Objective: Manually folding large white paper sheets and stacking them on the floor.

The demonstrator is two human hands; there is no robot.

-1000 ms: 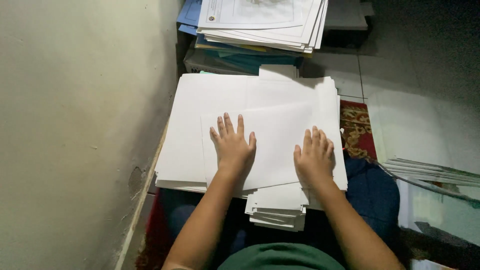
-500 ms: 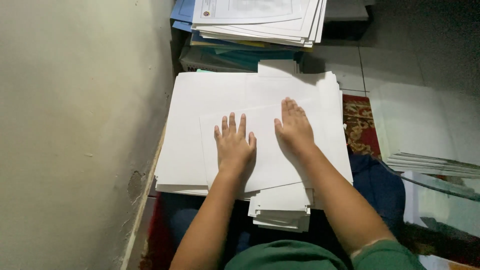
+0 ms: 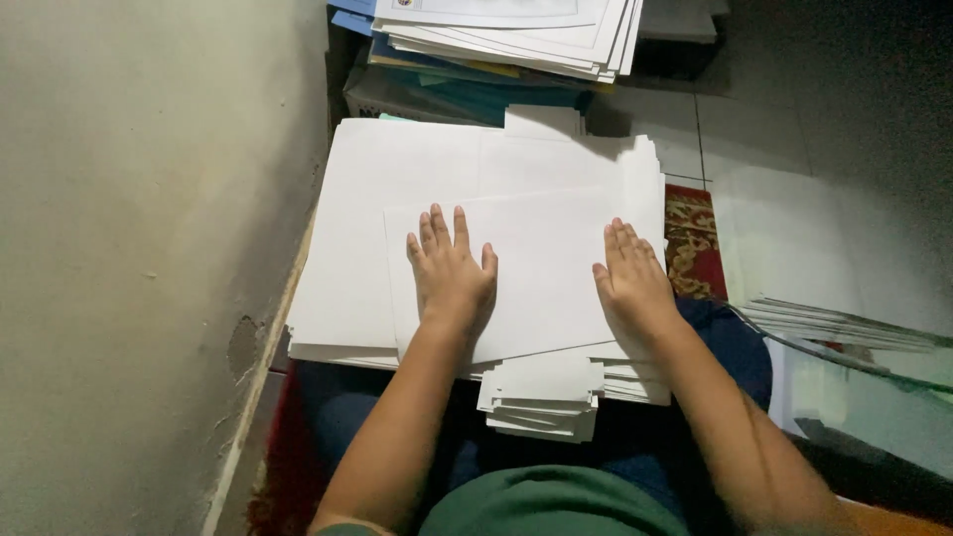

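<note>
While the flat white paper sheet point(image 3: 526, 273) was pressed atop the white paper stack's point(image 3: 342, 258) near edge, the left hand point(image 3: 452, 278) and right hand point(image 3: 633, 283) were laid open-palmed, nothing grasped, best kept evenly weighted.

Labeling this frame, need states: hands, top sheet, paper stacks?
left hand: flat, palm down on top sheet
right hand: flat on the sheet's right edge
top sheet: lying flat, unfolded
white stack: flat, edges uneven
small stack: beneath, jutting toward the person
far pile: stacked, fanned
</note>
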